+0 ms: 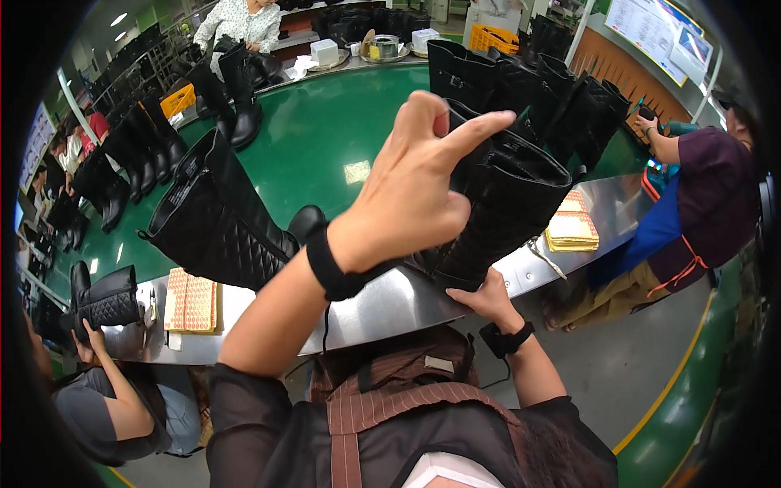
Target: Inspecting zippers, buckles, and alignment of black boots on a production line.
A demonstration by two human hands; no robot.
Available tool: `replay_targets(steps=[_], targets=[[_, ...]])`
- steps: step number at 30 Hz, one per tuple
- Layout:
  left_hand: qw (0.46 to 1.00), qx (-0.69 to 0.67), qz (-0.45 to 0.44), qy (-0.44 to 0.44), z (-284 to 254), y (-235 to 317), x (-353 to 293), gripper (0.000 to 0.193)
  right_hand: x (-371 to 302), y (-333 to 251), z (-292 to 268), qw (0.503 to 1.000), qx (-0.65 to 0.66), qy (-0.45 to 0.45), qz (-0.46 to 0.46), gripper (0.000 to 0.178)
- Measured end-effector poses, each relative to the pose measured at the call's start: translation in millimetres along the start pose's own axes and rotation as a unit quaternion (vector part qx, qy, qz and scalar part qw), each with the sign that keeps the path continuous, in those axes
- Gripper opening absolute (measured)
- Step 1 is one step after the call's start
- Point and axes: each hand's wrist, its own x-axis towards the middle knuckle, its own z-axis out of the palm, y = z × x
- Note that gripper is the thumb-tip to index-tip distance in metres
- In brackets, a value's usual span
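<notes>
My left hand (411,183) is raised in the middle of the view, in front of a tall black boot. Its index finger stretches to the right and the thumb stands apart, while other fingers are bent; I see nothing held in it. Low on the tall black boot (508,215), my right hand (486,297) grips it near the metal bench edge; some fingers are hidden behind the boot. The boot leans with its open top to the upper right. Left of my raised hand, another tall black boot (232,224) with a quilted side leans on the bench.
A metal ledge (358,309) edges the green belt (325,122). Stacked sheets with orange round marks lie left (191,301) and right (572,228). More boots (561,106) stand at the back right. Co-workers sit left (122,407) and stand right (716,179) and at the far side (244,28).
</notes>
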Motion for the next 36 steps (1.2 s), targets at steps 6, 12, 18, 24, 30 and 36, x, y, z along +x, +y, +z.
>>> replay_targets(steps=[6, 12, 18, 24, 30, 36], targets=[[0.996, -0.075, 0.011, -0.040, -6, -21, 12, 0.035, 4, -3, -3, 0.999, 0.010, -0.004, 0.033, 0.050], [0.963, -0.148, -0.174, 0.140, 33, -36, -53, 0.040, 9, -16, -2, 1.000, -0.011, -0.004, 0.020, 0.054], [0.956, -0.110, -0.272, 0.026, 78, 3, -75, 0.032, -4, -10, -2, 0.997, 0.068, 0.017, -0.041, 0.065], [0.893, -0.285, -0.342, -0.062, 65, -11, -70, 0.033, -3, -5, 0, 0.999, 0.036, -0.015, 0.001, 0.063], [0.732, -0.515, -0.382, -0.231, 55, -24, -61, 0.045, -2, -11, 2, 0.999, 0.031, 0.008, -0.017, 0.054], [0.643, -0.620, -0.419, -0.161, 32, 5, -27, 0.040, -1, 5, 3, 0.999, 0.047, 0.005, -0.020, 0.057]])
